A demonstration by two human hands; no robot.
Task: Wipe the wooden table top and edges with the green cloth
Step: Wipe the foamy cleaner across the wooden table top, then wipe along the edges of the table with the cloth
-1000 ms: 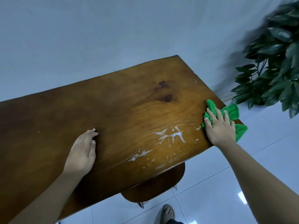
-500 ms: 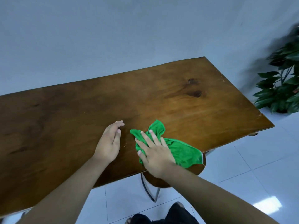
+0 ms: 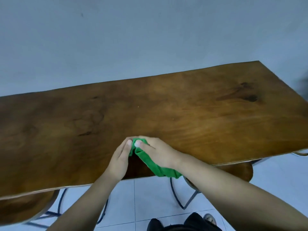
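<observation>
A long wooden table (image 3: 183,114) with dark knots near its right end fills the middle of the view. The green cloth (image 3: 158,167) lies bunched near the table's front edge, its tail trailing toward me over the edge. My right hand (image 3: 158,151) pinches the cloth's upper end between thumb and fingers. My left hand (image 3: 120,158) meets it from the left, fingertips touching the same end of the cloth. The cloth's top part is hidden between the two hands.
A plain grey wall (image 3: 150,39) rises behind the table. Wooden stools with dark metal legs (image 3: 240,170) (image 3: 25,207) stand under the front edge on a white tiled floor (image 3: 150,197). My feet show at the bottom.
My right hand dragged the cloth left from the table's right end to the front middle. My left hand left the table top and joined it on the cloth. The view panned left.
</observation>
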